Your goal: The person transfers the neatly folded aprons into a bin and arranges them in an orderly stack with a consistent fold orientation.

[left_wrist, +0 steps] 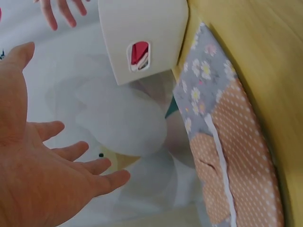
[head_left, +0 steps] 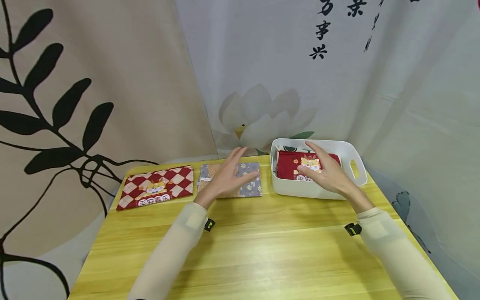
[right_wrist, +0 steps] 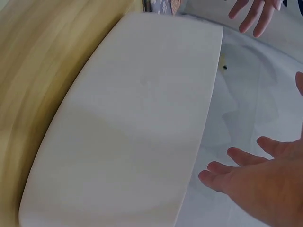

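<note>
Head view: left hand [head_left: 226, 178] hovered over patterned cloth item [head_left: 250, 183], right hand [head_left: 331, 173] over white bin [head_left: 300, 188]; both hands' fingers [left_wrist: 113, 182] apart.

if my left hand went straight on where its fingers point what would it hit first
Probably the backdrop cloth, around its lotus print; your left hand seems raised above the floral pouch, though depth is unclear.
</note>
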The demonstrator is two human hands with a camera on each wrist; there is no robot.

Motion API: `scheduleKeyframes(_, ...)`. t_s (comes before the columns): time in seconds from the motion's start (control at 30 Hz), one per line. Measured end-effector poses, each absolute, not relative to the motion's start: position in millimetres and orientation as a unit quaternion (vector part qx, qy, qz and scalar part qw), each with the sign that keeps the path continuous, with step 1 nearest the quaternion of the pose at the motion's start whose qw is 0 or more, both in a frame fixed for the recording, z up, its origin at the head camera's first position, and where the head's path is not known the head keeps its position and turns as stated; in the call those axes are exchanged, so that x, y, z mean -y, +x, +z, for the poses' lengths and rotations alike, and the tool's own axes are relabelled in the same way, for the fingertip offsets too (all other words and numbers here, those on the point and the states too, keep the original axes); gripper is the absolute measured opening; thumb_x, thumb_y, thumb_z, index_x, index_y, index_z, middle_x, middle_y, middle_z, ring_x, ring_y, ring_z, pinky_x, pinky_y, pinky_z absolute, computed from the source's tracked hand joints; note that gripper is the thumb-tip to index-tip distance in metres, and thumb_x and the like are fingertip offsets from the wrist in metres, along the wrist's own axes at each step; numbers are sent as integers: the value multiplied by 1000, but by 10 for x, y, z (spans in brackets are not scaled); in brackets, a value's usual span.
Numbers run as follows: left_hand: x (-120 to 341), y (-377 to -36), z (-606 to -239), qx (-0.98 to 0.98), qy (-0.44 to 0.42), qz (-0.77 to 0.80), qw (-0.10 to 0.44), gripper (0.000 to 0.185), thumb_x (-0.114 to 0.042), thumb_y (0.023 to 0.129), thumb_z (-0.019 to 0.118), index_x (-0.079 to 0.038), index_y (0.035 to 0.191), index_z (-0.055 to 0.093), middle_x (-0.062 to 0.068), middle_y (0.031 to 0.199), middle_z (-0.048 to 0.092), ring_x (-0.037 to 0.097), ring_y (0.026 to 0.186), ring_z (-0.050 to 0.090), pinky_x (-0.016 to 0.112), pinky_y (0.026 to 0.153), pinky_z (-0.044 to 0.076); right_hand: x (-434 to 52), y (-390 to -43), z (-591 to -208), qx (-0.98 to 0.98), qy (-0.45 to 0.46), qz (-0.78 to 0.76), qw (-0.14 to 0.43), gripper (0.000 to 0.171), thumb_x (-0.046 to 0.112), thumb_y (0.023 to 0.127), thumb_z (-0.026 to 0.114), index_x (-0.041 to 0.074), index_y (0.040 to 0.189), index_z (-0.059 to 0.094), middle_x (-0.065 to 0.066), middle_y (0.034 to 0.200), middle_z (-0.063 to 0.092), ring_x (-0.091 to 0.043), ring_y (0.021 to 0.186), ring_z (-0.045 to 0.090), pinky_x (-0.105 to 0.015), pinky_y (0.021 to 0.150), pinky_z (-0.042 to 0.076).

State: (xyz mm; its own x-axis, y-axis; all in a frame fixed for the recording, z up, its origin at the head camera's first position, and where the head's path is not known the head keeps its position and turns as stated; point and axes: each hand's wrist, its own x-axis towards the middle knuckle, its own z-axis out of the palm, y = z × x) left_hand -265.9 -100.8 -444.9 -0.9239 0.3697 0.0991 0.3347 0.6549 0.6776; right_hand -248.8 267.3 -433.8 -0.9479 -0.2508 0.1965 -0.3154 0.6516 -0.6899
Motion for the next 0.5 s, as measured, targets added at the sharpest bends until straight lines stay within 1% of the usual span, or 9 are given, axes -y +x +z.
scheduleKeyframes(0.1, 1095, -2620, -4473, -913, 186, 363, 23, 103, -78, 99, 68, -43, 181, 18, -3, 193, 9, 39, 177, 23, 83, 132, 30, -2573, -2478, -4334, 908, 161, 385, 35, 93, 49, 105, 74, 27, 181, 26, -14, 185, 35, -44, 164, 41, -78, 133, 34)
scheduleKeyframes(0.17, 1160, -2593, -4490, -913, 178, 367, 23, 102, -76, 99, 70, -44, 181, 18, -4, 193, 9, 40, 177, 21, 85, 132, 28, -2502, -2469, -4328, 909, 167, 380, 31, 93, 50, 105, 73, 30, 181, 25, -11, 187, 32, -43, 167, 38, -79, 133, 32)
scheduleKeyframes(0.27, 1258, -2553, -4515, -912, 173, 372, 20, 101, -72, 100, 72, -45, 181, 18, -5, 193, 10, 40, 178, 20, 86, 133, 25, -2397, -2460, -4319, 907, 177, 381, 23, 94, 50, 104, 74, 34, 181, 23, -9, 187, 31, -42, 168, 37, -80, 134, 31)
scheduleKeyframes(0.33, 1320, -2530, -4527, -912, 171, 373, 16, 101, -69, 100, 73, -44, 181, 18, -4, 193, 10, 42, 177, 19, 86, 133, 23, -2327, -2459, -4313, 905, 186, 383, 20, 94, 50, 103, 75, 34, 181, 24, -8, 187, 31, -41, 168, 36, -79, 134, 31)
scheduleKeyframes(0.5, 1460, -2479, -4557, -917, 167, 363, 4, 102, -70, 101, 73, -40, 182, 19, -1, 193, 10, 43, 177, 19, 86, 132, 21, -2170, -2455, -4295, 900, 204, 384, 24, 94, 50, 103, 76, 32, 181, 27, -6, 187, 32, -38, 170, 36, -75, 137, 32)
